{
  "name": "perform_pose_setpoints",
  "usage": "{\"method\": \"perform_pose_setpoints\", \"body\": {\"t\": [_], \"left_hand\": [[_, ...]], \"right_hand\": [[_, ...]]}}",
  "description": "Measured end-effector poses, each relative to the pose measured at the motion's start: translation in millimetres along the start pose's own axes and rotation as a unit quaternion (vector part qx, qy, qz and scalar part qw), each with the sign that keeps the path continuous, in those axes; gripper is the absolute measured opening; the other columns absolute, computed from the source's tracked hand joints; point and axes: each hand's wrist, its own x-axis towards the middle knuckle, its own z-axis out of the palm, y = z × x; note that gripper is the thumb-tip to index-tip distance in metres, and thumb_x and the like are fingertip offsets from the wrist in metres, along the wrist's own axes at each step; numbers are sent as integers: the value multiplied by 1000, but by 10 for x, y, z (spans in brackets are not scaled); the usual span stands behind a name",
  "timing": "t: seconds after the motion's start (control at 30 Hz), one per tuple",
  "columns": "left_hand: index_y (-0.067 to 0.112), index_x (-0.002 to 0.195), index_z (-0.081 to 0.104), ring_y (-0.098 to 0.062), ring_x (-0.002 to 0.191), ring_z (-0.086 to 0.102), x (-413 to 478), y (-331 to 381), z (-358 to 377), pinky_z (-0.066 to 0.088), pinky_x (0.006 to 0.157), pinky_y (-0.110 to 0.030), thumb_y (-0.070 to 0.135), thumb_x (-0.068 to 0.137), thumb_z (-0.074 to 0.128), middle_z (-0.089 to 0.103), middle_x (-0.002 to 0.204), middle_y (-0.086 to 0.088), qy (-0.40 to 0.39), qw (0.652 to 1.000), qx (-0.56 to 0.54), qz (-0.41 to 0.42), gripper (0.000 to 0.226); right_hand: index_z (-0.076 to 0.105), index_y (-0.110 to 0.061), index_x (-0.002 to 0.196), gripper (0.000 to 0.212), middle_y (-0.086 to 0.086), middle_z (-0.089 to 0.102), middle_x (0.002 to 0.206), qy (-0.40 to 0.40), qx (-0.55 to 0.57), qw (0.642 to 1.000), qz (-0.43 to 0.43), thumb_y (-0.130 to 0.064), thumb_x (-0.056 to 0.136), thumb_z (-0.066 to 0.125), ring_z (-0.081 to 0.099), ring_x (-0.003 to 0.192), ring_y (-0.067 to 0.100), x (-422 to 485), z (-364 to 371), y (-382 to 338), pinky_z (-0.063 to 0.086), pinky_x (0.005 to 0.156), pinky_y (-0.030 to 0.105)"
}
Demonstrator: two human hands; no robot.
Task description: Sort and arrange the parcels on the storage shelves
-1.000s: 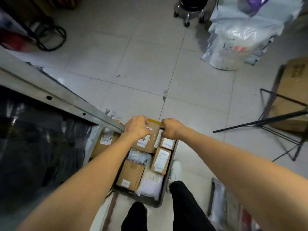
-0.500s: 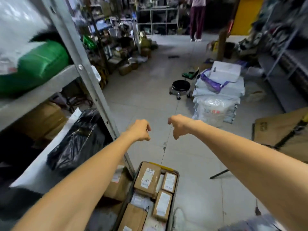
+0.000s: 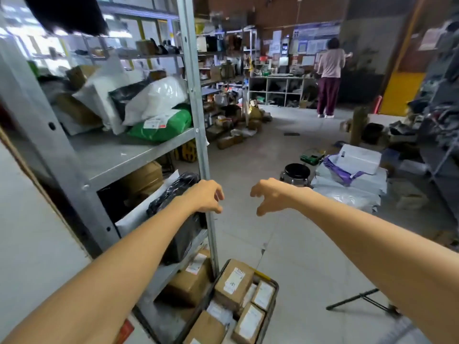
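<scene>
— Where were the parcels (image 3: 249, 321)?
— In the crate (image 3: 273, 302) on the floor (image 3: 298, 256), beside the shelf post (image 3: 198, 135). My left hand (image 3: 207, 196) and right hand (image 3: 268, 194) hovered above, loosely curled, empty.
— Best move?
— I reckoned: lift the top box (image 3: 234, 281) two-handed, check its label first.

The middle shelf board (image 3: 111, 157) lies bare at its front with bags (image 3: 161, 125) heaped behind, the steel post (image 3: 196, 120) edges it, and open floor (image 3: 248, 157) runs between the crate of boxes (image 3: 274, 304), the stool (image 3: 296, 170) and the sack pile (image 3: 347, 192).
</scene>
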Motion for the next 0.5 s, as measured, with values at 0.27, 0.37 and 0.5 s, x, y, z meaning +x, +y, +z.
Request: {"method": "perform_pose_setpoints", "body": {"t": [0.27,0.37,0.5], "left_hand": [[21,110,67,-13,91,60,-1398,-225,-202,52,80,-29,25,76,76,64,103,4,66,990,-26,-120,36],[21,111,66,-14,91,60,-2041,-401,-236,53,82,-30,25,77,76,63,101,3,81,981,-13,-178,36],[17,110,67,-17,92,64,-3077,-696,-356,53,86,-33,22,77,76,68,103,0,99,959,-13,-264,35]], "right_hand": [[57,-12,129,57,10,63,122,-23,-51,981,-185,-26,78,77,61,107,28,-488,-31,-1015,53,90,43],[59,-14,127,57,7,64,119,-14,-78,966,-248,-28,76,78,61,103,25,-611,1,-1494,54,87,41],[53,-15,133,60,5,59,127,-18,-89,938,-335,-27,79,76,56,110,23,-825,100,-2297,47,87,30]]}}
